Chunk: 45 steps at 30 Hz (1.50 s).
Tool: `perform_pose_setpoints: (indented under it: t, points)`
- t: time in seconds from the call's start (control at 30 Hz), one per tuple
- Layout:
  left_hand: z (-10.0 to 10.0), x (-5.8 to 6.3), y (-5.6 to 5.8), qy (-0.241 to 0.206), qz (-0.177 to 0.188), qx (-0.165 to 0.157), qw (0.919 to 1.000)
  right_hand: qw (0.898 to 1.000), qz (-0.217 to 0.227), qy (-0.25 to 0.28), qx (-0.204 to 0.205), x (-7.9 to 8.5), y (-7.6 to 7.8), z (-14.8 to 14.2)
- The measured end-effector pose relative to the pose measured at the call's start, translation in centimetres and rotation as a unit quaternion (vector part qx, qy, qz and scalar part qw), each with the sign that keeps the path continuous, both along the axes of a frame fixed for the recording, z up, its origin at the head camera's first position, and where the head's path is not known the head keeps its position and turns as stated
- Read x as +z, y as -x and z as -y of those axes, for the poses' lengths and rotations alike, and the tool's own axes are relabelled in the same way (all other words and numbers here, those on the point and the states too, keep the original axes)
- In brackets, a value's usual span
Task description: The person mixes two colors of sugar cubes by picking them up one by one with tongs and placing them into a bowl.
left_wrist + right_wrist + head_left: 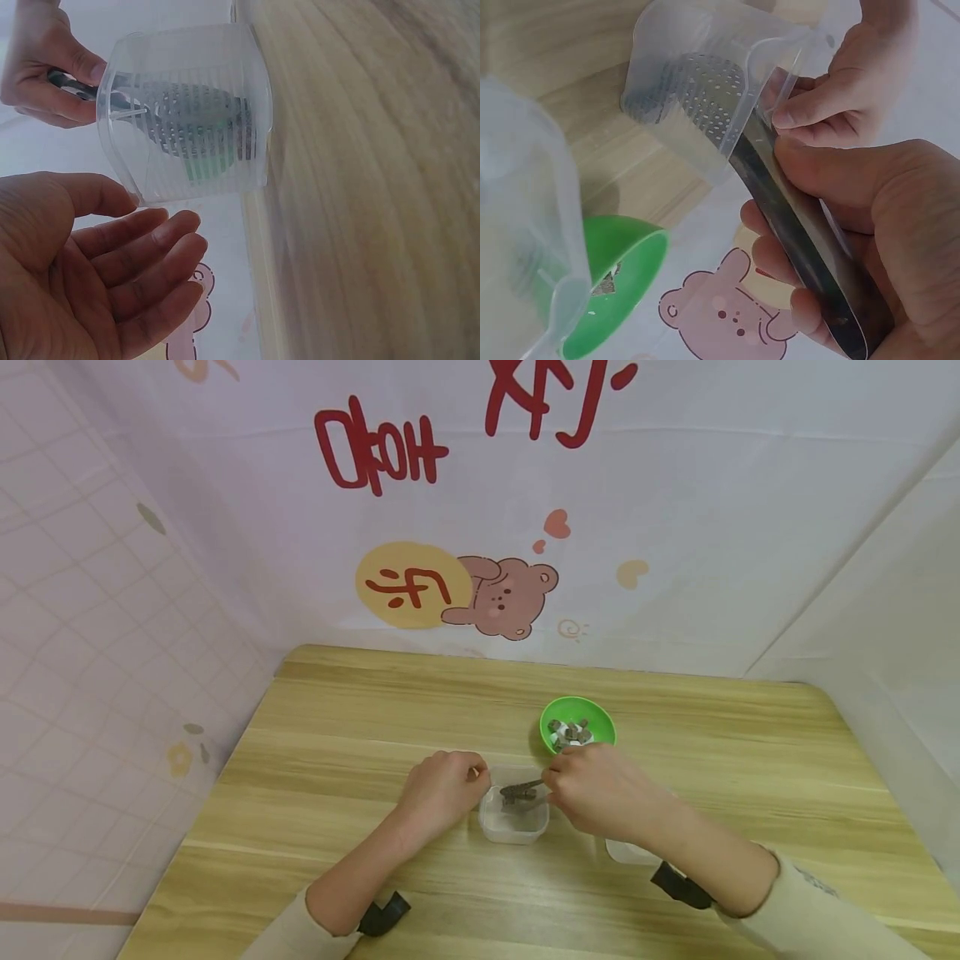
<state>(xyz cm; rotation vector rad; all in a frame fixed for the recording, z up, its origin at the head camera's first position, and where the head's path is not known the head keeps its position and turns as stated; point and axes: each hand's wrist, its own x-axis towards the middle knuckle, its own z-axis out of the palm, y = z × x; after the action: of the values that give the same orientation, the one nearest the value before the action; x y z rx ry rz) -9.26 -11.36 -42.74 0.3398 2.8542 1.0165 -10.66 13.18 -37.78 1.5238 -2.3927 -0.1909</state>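
Observation:
My right hand (600, 785) grips dark metal tongs (787, 217) by the handle. Their perforated head (191, 112) is down inside a small clear plastic container (515, 827). Greyish-brown bits (517, 795) show by the head in the head view; whether they are gripped I cannot tell. At the container's left rim, my left hand (442, 789) pinches the edge between thumb (105, 193) and forefinger, the other fingers loosely bent beside it. Just beyond the right hand sits a green bowl (551, 714) with several brown and white chunks (572, 733).
A second clear container (628, 853) stands under the right forearm, partly hidden. Everything is on a wood-grain table (337, 718). White printed cloth (675, 485) hangs behind the table and along both sides.

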Motion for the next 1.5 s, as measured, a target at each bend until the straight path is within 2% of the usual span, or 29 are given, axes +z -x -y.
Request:
perform_pose_setpoints:
  t: [0.33, 0.8, 1.13, 1.3, 1.5]
  points:
    - [-0.1, 0.0, 0.0, -0.001, 0.002, 0.0, 1.0, 1.0, -0.002, -0.016, 0.005, 0.6, -0.5, 0.3]
    - [-0.2, 0.2, 0.2, -0.003, 0.009, 0.003, 1.0, 1.0, -0.014, -0.015, 0.009, 0.8, 0.0, 0.8]
    - [-0.2, 0.2, 0.2, -0.009, 0.011, 0.005, 0.9999, 0.998, -0.033, -0.04, 0.02, 0.7, 0.0, 0.9]
    - [-0.2, 0.2, 0.1, -0.006, 0.009, 0.004, 0.9999, 1.0, -0.014, -0.021, 0.016, 0.6, 0.0, 0.4]
    - [-0.1, 0.2, 0.1, -0.002, 0.005, 0.003, 1.0, 0.999, 0.02, 0.044, 0.022, 0.8, 0.1, -0.8]
